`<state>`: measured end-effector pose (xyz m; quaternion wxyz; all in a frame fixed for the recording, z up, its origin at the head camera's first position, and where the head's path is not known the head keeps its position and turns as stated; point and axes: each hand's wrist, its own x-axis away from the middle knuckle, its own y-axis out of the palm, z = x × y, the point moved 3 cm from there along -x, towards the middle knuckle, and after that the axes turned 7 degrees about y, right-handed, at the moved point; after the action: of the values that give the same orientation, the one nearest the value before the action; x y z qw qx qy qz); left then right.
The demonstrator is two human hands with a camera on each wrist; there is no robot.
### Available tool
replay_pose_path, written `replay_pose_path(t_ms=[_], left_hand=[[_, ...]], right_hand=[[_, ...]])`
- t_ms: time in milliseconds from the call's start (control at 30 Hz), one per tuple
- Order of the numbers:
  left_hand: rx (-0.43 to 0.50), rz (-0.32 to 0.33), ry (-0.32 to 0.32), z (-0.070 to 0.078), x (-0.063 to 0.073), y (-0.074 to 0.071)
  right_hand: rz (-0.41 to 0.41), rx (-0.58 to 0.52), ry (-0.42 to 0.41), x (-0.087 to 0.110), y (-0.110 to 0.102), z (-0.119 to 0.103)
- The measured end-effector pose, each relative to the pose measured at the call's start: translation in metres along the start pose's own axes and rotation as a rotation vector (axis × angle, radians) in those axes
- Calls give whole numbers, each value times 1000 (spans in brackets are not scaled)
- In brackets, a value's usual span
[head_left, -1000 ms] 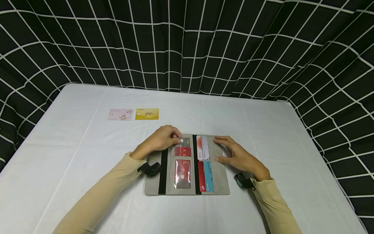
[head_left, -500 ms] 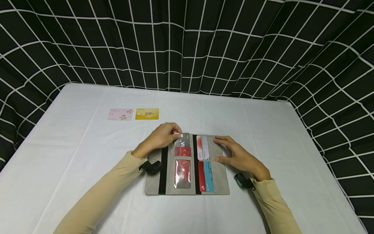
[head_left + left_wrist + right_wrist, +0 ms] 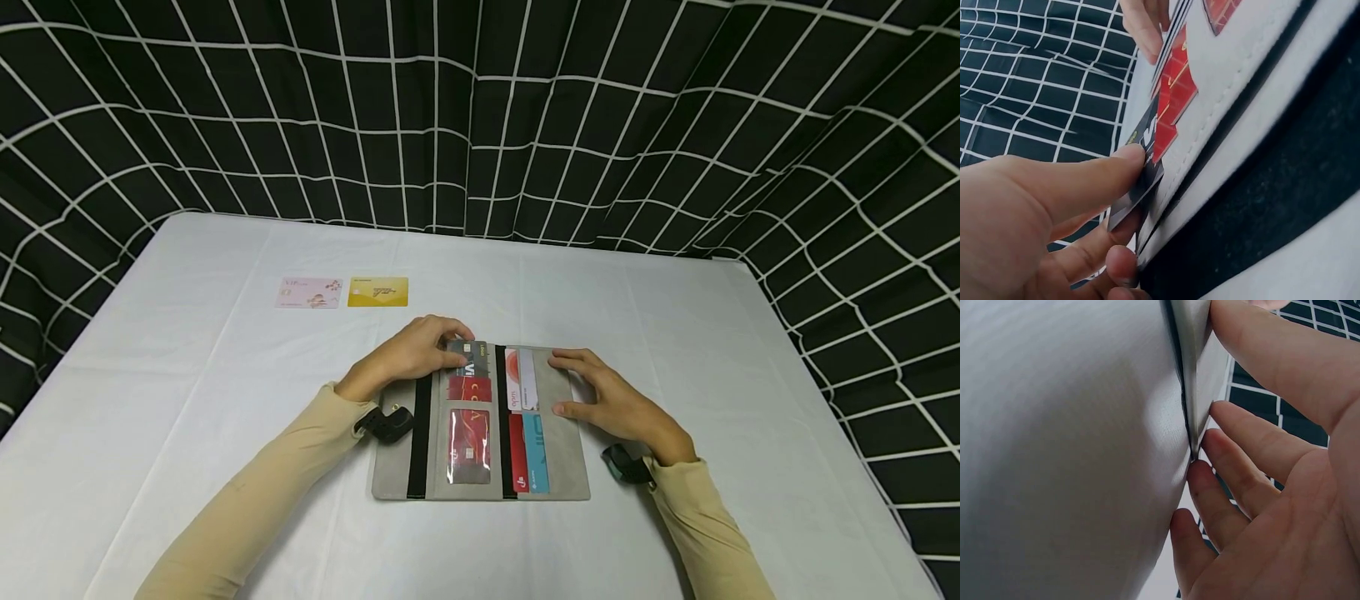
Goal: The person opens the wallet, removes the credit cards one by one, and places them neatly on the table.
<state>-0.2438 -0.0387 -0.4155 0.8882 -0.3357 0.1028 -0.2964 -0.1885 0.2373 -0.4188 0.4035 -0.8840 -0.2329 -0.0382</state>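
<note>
A grey card wallet (image 3: 566, 467) lies unfolded on the white table. At its top, my left hand (image 3: 412, 350) pinches a dark grey bank card (image 3: 480, 352), thumb on the face and fingers behind. In the left wrist view the thumb presses the dark card (image 3: 1141, 187) near a red card (image 3: 1175, 94). The dark card's lower part is hidden behind the red card (image 3: 471, 389) in the pocket. My right hand (image 3: 618, 400) rests on the wallet's right panel, thumb and fingers spread; in the right wrist view its fingertips (image 3: 1202, 478) are at the wallet's edge (image 3: 1192, 400).
A pink card (image 3: 309, 293) and a gold card (image 3: 378, 292) lie side by side beyond the wallet. Its slots also hold a blue card (image 3: 536, 454), a red card (image 3: 518, 454) and two pale cards (image 3: 528, 379). A black curtain with white grid lines (image 3: 465, 117) surrounds the table.
The dark grey card has slid upward, showing more above the red card. My left thumb has since shifted lower and right on its face. My right hand has stayed put.
</note>
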Motion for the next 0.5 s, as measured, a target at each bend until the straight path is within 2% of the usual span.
replay_pose_path(t_ms=[233,500], left_hand=[[3,51,13,0,-2,0],[50,147,7,-2,-3,-5]], right_hand=[[-1,-1,-3,0,0,0],[-4,-2,-2,0,0,-1]])
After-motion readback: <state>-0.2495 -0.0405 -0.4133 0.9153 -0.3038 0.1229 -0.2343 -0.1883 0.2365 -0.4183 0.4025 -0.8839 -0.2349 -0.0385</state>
